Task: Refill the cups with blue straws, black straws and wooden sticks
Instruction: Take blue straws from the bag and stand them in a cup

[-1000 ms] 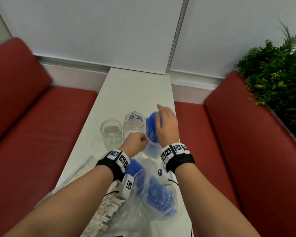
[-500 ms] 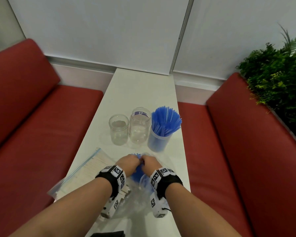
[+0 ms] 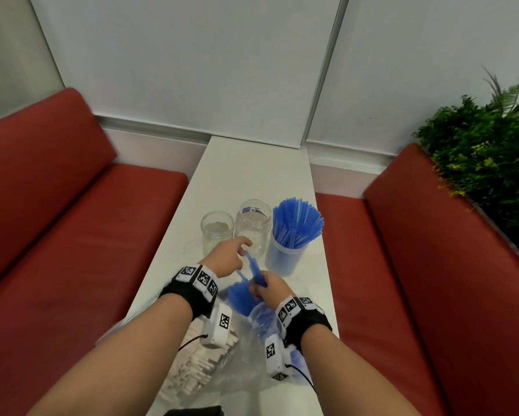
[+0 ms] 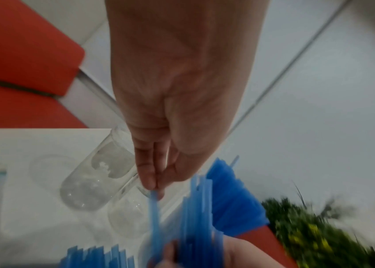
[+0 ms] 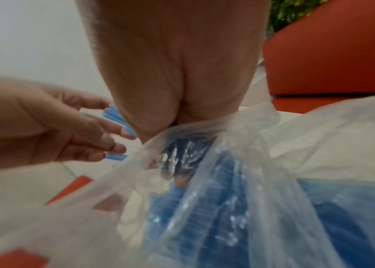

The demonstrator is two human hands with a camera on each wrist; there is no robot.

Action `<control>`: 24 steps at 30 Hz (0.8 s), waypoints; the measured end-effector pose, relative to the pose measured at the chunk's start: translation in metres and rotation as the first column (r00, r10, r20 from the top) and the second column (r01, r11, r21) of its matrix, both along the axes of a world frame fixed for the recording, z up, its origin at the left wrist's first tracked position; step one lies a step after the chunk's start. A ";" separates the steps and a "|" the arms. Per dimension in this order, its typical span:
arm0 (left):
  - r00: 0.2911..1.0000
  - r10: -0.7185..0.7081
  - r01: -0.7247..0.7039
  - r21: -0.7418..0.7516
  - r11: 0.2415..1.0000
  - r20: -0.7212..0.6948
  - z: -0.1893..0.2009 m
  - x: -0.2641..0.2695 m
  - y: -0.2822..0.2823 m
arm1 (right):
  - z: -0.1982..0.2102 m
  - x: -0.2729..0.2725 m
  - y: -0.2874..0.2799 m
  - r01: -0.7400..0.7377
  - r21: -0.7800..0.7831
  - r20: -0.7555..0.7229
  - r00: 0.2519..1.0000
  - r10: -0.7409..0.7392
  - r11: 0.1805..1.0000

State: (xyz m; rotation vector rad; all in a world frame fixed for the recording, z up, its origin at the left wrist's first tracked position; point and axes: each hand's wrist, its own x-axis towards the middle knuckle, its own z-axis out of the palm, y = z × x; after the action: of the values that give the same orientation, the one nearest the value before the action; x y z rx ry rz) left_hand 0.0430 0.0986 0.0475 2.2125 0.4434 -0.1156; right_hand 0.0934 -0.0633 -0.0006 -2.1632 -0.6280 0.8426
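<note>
A blue-tinted cup point(image 3: 283, 259) packed with blue straws point(image 3: 297, 225) stands at the right of a row with two empty clear jars point(image 3: 217, 235) point(image 3: 253, 228). Just in front of them, my right hand point(image 3: 259, 288) grips a bunch of blue straws point(image 4: 195, 208) drawn from the mouth of a clear plastic bag point(image 5: 239, 190). My left hand point(image 3: 244, 250) pinches the upper end of one blue straw point(image 4: 154, 201) from that bunch, close to the middle jar. More blue straws lie inside the bag point(image 3: 243, 298).
The narrow white table point(image 3: 252, 175) runs between two red benches point(image 3: 72, 220) point(image 3: 432, 265). A pack of pale sticks point(image 3: 198, 367) lies under my left wrist, and a flat zip bag point(image 3: 138, 313) lies at the table's left edge. A green plant point(image 3: 486, 151) stands at the right.
Both hands were together at the bag's mouth. Now my left hand has risen toward the jars with a straw end, and my right hand has lifted a bunch of straws out.
</note>
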 end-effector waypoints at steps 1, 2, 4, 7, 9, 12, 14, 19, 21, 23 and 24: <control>0.993 0.114 -0.110 -0.112 0.988 0.031 0.000 -0.001 0.002 | 0.005 0.000 0.000 0.048 0.079 -0.026 0.999 -0.046 0.996; 0.976 0.213 -0.200 -0.217 0.955 0.037 0.000 -0.002 0.003 | 0.012 0.001 0.001 0.085 0.139 -0.039 0.996 -0.080 0.987; 0.944 0.329 -0.298 -0.386 0.873 0.016 -0.001 -0.004 0.003 | 0.026 0.005 0.004 0.121 0.231 -0.052 0.992 -0.112 0.965; 0.937 0.348 -0.305 -0.562 0.769 -0.032 -0.001 -0.008 -0.003 | 0.055 0.013 0.008 0.191 0.392 -0.157 0.978 -0.139 0.900; 0.947 0.315 -0.284 -0.639 0.715 -0.067 -0.003 -0.010 -0.009 | 0.079 0.017 0.008 0.220 0.474 -0.175 0.973 -0.154 0.852; 0.946 0.299 -0.294 -0.720 0.629 -0.124 -0.004 -0.010 -0.019 | 0.118 0.023 0.010 0.211 0.594 -0.109 0.977 -0.182 0.776; 0.941 0.287 -0.317 -0.763 0.563 -0.179 -0.003 -0.007 -0.021 | 0.145 0.026 0.013 0.210 0.687 -0.086 0.974 -0.209 0.695; 0.943 0.154 -0.317 -0.937 0.147 -0.294 0.007 0.000 -0.020 | 0.186 0.023 0.019 0.211 0.821 -0.106 0.969 -0.222 0.531; 0.943 0.139 -0.300 -0.953 -0.036 -0.302 0.008 0.004 -0.020 | 0.189 0.020 0.019 0.224 0.818 -0.100 0.963 -0.252 0.531; 0.940 0.142 -0.289 -0.946 -0.149 -0.310 0.011 0.007 -0.020 | 0.189 0.017 0.017 0.242 0.815 -0.111 0.957 -0.267 0.527; 0.939 0.148 -0.287 -0.944 -0.162 -0.311 0.013 0.008 -0.020 | 0.188 0.016 0.016 0.248 0.813 -0.118 0.956 -0.268 0.527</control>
State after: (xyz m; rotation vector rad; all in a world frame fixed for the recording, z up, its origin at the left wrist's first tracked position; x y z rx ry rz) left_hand 0.0509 0.0786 0.0601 0.4548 0.5097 -0.2684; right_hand 0.1090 -0.0469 0.1876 -1.3248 -0.5343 0.2421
